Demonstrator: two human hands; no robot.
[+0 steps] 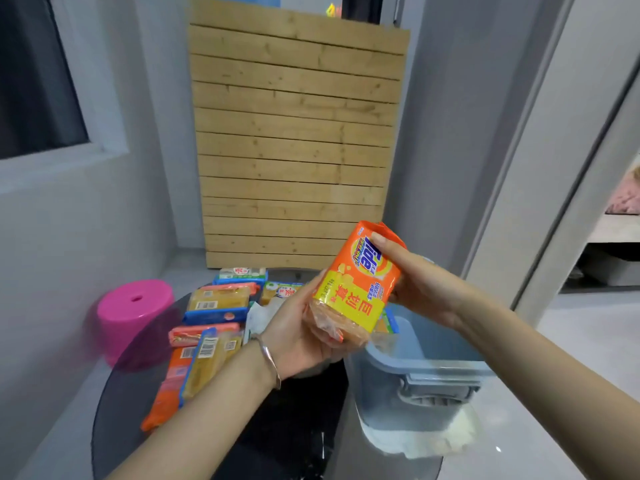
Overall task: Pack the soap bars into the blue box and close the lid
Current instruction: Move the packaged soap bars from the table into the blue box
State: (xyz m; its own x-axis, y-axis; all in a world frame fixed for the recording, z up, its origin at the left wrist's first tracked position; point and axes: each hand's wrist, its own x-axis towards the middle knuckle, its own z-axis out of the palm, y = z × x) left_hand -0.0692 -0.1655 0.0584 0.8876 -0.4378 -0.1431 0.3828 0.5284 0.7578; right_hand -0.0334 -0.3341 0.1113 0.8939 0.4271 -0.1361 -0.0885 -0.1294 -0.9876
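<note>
Orange and yellow plastic wrapped the soap pack [360, 282], which both hands held up in the air above the open blue box [426, 358]. The left hand [301, 337] grasped its lower end from below, fingers curled around it. The right hand [415, 289] gripped the upper part, with the thumb pressed on the printed front. More soap bars [214, 303] lay in a group on the dark round table [131, 393], to the left of the box. A pink stool [133, 306] stood beyond the table.
</note>
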